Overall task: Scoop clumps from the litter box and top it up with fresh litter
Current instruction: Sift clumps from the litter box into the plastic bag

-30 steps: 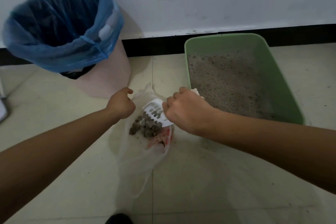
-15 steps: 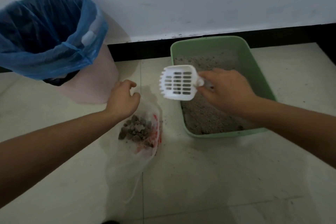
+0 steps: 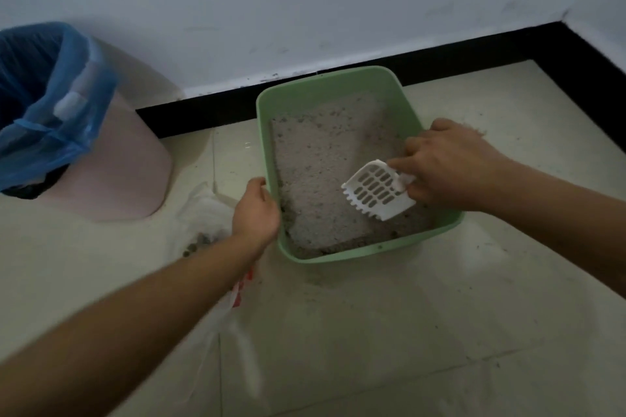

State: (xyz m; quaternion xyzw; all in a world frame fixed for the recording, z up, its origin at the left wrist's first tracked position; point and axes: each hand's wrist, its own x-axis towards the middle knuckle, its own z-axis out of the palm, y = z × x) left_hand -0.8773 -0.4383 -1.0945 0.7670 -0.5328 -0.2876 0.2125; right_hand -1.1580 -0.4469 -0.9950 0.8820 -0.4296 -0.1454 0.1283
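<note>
Green rectangular plastic litter box [image 3: 355, 252] stood on the pale tiled floor [image 3: 372, 332], its far end close to the white wall [image 3: 305, 10].

Hands: the left hand [image 3: 255, 213] gripped the box's left rim near the front corner, fingers curled over the edge. The right hand [image 3: 450, 166] held the handle of a white slotted plastic scoop [image 3: 376, 191] in a closed grip. The scoop was over the near right part of the box, teeth pointing towards the front left. It appeared empty. Whether it touched the surface could not be determined.

Progress: scooping was judged part done. Brown-grey clumps [image 3: 200, 242] lay in a thin translucent plastic bag [image 3: 203, 213] on the floor, just left of the box and partly hidden by the left forearm. Topping up had not begun, in my judgement, as no fresh supply was in view.

Containers: the box held a shallow, mostly even bed of pale grey granular litter [image 3: 321, 162], with darker patches along the left and front edges that possibly still needed removing. A round pink plastic bin [image 3: 128, 162] with a blue plastic liner [image 3: 67, 118] stood well to the left, its contents too dark to identify. Stray granules lay on the floor in front of the box.
</note>
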